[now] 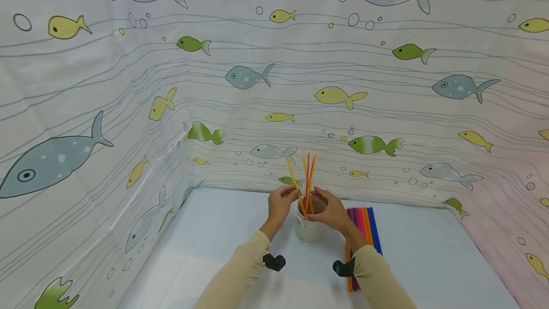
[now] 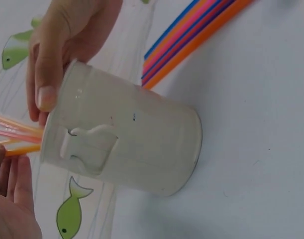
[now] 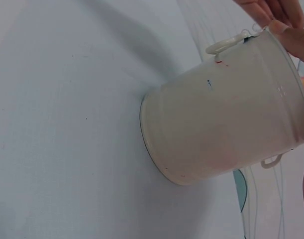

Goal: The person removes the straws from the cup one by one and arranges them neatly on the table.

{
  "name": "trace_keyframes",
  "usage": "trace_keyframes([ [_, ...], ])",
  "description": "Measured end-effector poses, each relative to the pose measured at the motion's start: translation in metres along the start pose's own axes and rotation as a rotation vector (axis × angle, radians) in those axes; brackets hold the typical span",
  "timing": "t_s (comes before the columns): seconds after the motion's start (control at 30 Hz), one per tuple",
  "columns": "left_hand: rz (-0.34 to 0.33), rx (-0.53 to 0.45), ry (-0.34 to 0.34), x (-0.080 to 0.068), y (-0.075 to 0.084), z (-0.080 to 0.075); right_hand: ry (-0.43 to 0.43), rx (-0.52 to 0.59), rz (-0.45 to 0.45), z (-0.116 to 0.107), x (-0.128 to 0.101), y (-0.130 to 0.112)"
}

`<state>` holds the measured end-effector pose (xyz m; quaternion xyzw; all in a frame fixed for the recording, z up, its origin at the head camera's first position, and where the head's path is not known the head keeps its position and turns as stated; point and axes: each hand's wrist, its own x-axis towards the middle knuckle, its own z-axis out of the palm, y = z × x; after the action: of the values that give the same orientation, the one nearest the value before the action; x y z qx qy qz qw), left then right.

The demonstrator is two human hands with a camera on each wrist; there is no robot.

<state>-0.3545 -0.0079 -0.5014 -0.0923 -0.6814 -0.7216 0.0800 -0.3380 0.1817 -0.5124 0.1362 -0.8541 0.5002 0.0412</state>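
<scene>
A small white bucket with ear handles stands upright on the table, and several orange, yellow and red straws rise out of it. My left hand is at the bucket's left rim and pinches a yellow-orange straw that leans left of the others. Across the rim, my right hand grips the bucket with thumb and fingers curled at its edge. In the left wrist view the right thumb overlaps the rim. The bucket fills much of the right wrist view, with only a sliver of the right hand showing.
Right of the bucket lies a row of coloured straws in blue, orange, pink and purple, partly under the right forearm. Fish-printed cloth hangs behind and at both sides of the pale tabletop. Dark pieces sit at both wrists.
</scene>
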Motion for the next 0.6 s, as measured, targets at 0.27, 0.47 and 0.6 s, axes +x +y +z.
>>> trace_keyframes([
  [0.27,0.022,-0.06,-0.022,0.008,0.024,-0.003,-0.014,0.022,0.013,-0.002,0.0,-0.001],
  [0.47,0.076,-0.084,0.012,0.021,0.027,-0.003,-0.017,0.025,0.021,-0.003,-0.001,-0.003],
  [0.6,0.103,-0.094,0.009,0.023,0.039,-0.007,-0.027,0.037,0.025,-0.004,-0.001,-0.004],
])
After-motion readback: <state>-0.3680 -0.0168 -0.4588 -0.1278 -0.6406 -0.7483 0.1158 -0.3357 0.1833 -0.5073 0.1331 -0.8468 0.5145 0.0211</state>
